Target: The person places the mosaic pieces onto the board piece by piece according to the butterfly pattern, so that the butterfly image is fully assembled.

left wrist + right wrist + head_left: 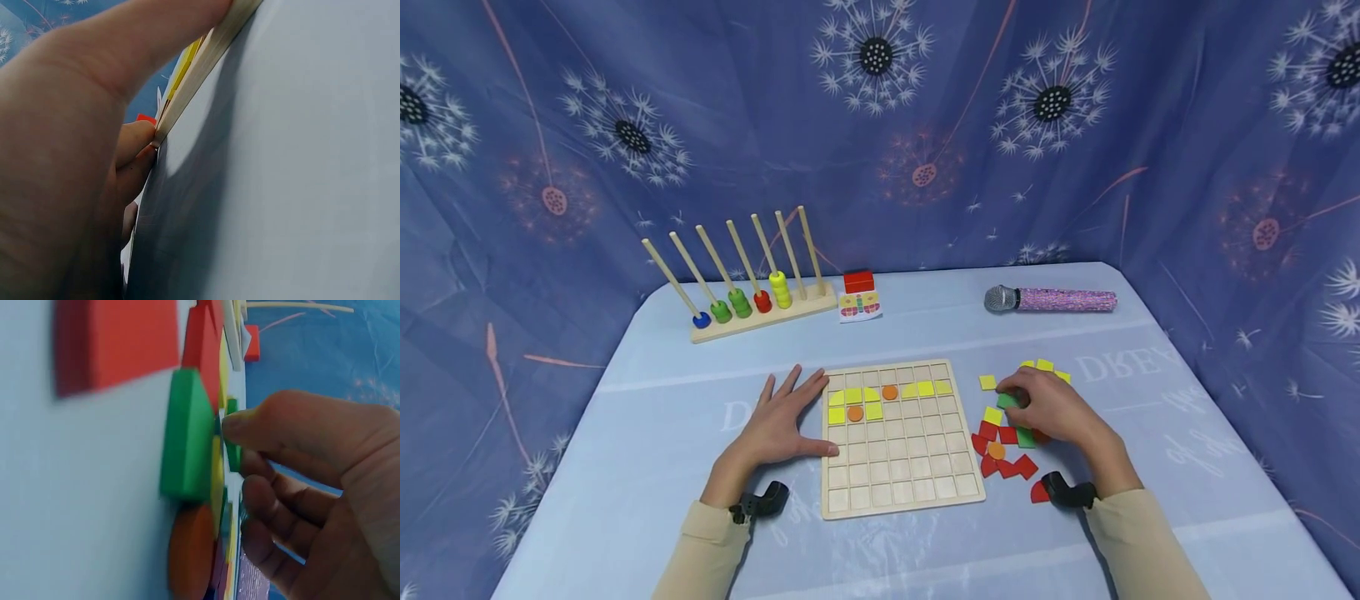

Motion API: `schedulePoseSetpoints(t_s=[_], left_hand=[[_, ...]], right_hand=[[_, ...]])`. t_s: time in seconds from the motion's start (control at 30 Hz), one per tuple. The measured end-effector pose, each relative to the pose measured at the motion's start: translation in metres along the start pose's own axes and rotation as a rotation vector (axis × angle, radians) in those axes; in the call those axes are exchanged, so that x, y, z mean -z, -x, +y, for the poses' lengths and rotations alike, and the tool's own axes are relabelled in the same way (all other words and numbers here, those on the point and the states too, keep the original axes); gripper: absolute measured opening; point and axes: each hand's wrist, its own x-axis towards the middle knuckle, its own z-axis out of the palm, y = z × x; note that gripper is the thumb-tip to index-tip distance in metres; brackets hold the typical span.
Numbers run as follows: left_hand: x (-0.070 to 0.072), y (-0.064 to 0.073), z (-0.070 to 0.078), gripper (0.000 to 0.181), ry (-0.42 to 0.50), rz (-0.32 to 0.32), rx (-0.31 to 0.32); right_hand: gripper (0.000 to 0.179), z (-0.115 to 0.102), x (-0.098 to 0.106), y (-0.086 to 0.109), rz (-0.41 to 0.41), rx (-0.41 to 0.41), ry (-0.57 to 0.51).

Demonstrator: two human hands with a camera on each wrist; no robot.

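A wooden grid board (pixel 895 467) lies on the table, its upper rows partly filled with yellow tiles (pixel 853 395) and two orange discs (pixel 890 392). Fingers spread, my left hand (pixel 778 425) rests at the board's left edge; in the left wrist view its thumb lies against the wooden rim (pixel 200 69). To the right of the board, my right hand (pixel 1052 404) pinches a green tile (pixel 232 440) between thumb and index finger. Below it are another green tile (pixel 189 437), an orange disc (pixel 192 550), and several red pieces (pixel 1006 468).
Behind the board stands a wooden peg rack (pixel 767 317) with coloured rings. Beside it are a red box (pixel 859 282) and a picture card (pixel 860 307). A glittery pink microphone (pixel 1063 300) lies at the back right. Loose yellow tiles (pixel 987 382) lie around the right hand.
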Motion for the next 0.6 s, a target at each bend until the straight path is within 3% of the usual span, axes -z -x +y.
schedulePoseSetpoints(t_s=[0.23, 0.6], left_hand=[[0.001, 0.0, -0.001, 0.118, 0.003, -0.004, -0.001], [0.0, 0.0, -0.001, 0.117, 0.012, 0.009, 0.001]], right_hand=[[0.036, -0.02, -0.006, -0.009, 0.03, 0.119, -0.012], [0.037, -0.06, -0.021, -0.028, -0.036, 0.218, -0.075]])
